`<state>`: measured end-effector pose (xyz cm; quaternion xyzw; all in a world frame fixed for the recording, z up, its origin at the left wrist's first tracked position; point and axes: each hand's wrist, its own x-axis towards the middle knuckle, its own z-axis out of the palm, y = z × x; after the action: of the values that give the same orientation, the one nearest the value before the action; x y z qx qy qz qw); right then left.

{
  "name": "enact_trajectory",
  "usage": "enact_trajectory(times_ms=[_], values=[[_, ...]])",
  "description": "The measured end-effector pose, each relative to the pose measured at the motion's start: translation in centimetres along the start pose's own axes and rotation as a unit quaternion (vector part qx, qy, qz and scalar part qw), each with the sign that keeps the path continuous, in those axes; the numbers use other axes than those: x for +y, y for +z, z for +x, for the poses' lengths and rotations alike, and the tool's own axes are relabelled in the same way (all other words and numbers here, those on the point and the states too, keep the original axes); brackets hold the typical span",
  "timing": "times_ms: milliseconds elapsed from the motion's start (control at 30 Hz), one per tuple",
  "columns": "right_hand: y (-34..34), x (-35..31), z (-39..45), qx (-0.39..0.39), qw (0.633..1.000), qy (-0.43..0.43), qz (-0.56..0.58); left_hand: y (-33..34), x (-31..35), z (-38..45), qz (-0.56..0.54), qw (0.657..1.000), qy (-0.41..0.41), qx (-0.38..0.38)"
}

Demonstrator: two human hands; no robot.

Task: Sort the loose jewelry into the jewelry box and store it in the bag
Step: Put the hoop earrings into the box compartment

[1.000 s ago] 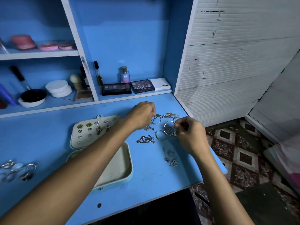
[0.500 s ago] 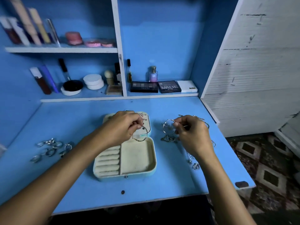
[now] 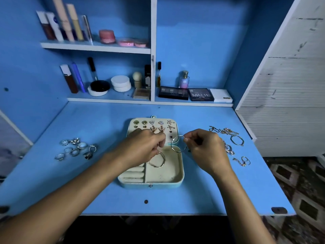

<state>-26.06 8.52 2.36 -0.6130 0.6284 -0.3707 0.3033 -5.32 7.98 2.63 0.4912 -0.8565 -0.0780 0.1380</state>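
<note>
— over the open jewelry box [image 3: 179, 180], mid-desk, is where i'm working both hands. are you seeing it?

— i'm seeing it. what's each hand doing?

— my left hand [image 3: 140, 150] is pinching a thin gold hoop [image 3: 158, 160] at its top, and it's hanging into the box's large open compartment, right of the ring rolls [image 3: 133, 174]. my right hand [image 3: 204, 148] is pinching a silver hoop [image 3: 178, 144] by its rim, holding it upright just above the box's hinge edge. both hands are closed on their hoops, close together but not touching.

— how are those going to handle?

— i'm judging them as very light, thin wire, springy and easy to bend out of round. i'm gripping at the clasp end with fingertips only, not squeezing across the loop. they're probably slick too, so i'm lowering them rather than dropping.

— what's still loose?

— a cluster of rings [image 3: 75, 149] is lying well off to the left on the blue desk [image 3: 105, 199], and a tangle of chains and bangles [image 3: 228, 138] is sitting to the right, near my right hand. stud earrings [image 3: 154, 126] are already sitting pinned in the lid panel.

— and the bag?

— i'm not seeing any bag, so storing looks a long way off.
</note>
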Motion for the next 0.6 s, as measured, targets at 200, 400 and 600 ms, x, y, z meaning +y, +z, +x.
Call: enact_trajectory(times_ms=[200,400,600], values=[[0.3,-0.5,-0.2,-0.043,0.998,-0.025,-0.04,0.6,-0.3,-0.1,0.045,0.998,0.031,0.042],[1.0,-0.8,-0.1,-0.07,0.992,-0.043,-0.091,0.7,-0.5,0.2,0.032,0.996,-0.051,0.061],[3.0,-1.4,-0.2,-0.094,0.983,-0.036,-0.153,0.2,-1.3,0.2,-0.081,0.993,-0.084,0.034]])
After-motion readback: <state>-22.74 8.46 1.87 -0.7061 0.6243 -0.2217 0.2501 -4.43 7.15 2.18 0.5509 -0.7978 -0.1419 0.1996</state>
